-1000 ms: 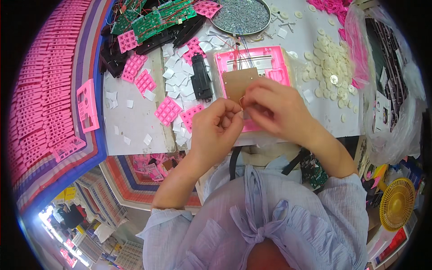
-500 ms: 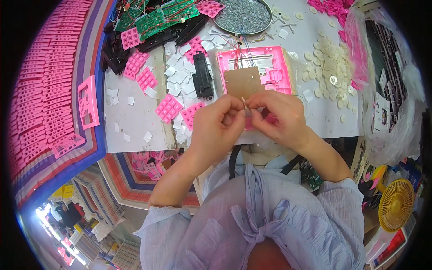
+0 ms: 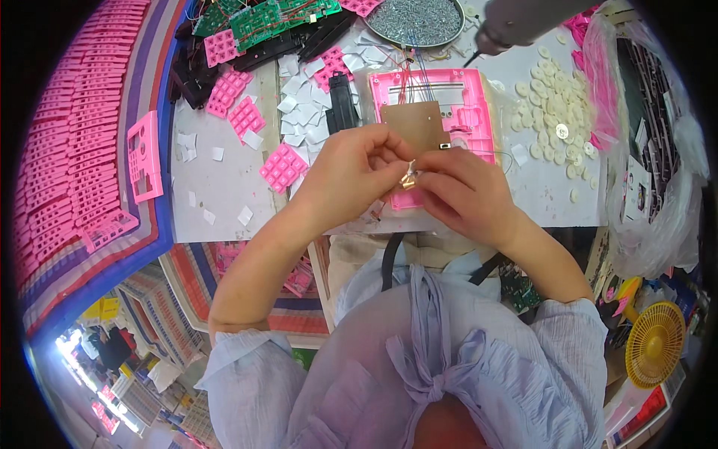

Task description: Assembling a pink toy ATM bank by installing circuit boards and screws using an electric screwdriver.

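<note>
Both hands meet over the near part of a pink plastic housing (image 3: 473, 93). My left hand (image 3: 359, 168) pinches a small gold-coloured metal part (image 3: 408, 180) between thumb and fingers. From the other side, my right hand (image 3: 467, 191) closes its fingertips on the same small part; its exact kind is too small to tell. Just beyond the fingers, a brown circuit board (image 3: 413, 123) lies over the housing, with thin red and blue wires (image 3: 407, 78) running up from it. My hands hide the housing's near left portion.
A dark powered screwdriver (image 3: 516, 26) hangs over the far right of the housing. Behind stands a round tray of screws (image 3: 419, 26). White discs (image 3: 553, 112) lie to the right, pink keypads (image 3: 284, 168), white paper squares (image 3: 301, 112) and a black plastic part (image 3: 342, 105) to the left.
The screwdriver has come into view at the top right. My hands have shifted slightly, and the gold-coloured part now shows between my fingertips. The view has shifted a little.
</note>
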`<state>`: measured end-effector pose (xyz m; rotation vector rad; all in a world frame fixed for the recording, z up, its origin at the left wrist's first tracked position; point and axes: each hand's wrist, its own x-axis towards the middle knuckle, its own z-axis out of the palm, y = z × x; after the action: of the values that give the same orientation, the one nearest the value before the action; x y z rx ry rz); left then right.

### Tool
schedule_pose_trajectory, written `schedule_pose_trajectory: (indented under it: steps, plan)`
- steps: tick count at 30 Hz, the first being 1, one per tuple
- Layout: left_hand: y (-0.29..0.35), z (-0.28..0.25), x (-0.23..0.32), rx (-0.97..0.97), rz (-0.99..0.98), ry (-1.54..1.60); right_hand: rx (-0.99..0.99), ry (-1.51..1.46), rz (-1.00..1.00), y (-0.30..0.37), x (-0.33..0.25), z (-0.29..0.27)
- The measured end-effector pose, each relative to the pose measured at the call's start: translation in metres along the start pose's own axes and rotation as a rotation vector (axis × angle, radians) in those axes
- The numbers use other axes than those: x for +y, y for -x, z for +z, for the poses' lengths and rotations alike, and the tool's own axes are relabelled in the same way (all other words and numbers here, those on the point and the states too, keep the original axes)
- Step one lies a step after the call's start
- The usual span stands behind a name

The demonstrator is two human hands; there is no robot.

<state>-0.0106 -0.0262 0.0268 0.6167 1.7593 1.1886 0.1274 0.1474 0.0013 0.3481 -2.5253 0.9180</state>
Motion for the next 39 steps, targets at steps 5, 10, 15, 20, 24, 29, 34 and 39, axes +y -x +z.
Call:
schedule_pose_trajectory:
  steps: [5, 10, 15, 20, 24, 29, 34, 39]
  plan:
    - [-0.001, 0.007, -0.005, 0.135, 0.482, -0.490, -0.064, 0.123, -0.011, -0.005, -0.001, -0.002]
    - [-0.006, 0.010, -0.022, 0.204, 0.737, -0.601, -0.099, 0.208, -0.042, -0.007, 0.000, -0.002]
    - [-0.001, 0.014, -0.028, 0.254, 0.708, -0.542, -0.122, 0.204, -0.098, -0.012, 0.001, -0.004]
    - [0.001, 0.013, -0.026, 0.334, 0.694, -0.442, -0.049, 0.200, -0.114, -0.013, 0.000, -0.006]
    - [0.012, 0.004, -0.028, 0.299, 0.664, -0.506, -0.045, 0.223, -0.101, -0.012, -0.001, -0.005]
    - [0.030, 0.006, -0.023, 0.249, 0.591, -0.649, -0.080, 0.238, -0.075, -0.014, -0.004, -0.003]
    - [0.030, 0.009, -0.028, 0.298, 0.640, -0.544, -0.043, 0.188, -0.042, -0.017, -0.004, -0.004]
    - [0.028, 0.007, -0.021, 0.296, 0.517, -0.399, 0.020, 0.180, -0.037, -0.015, -0.002, -0.003]
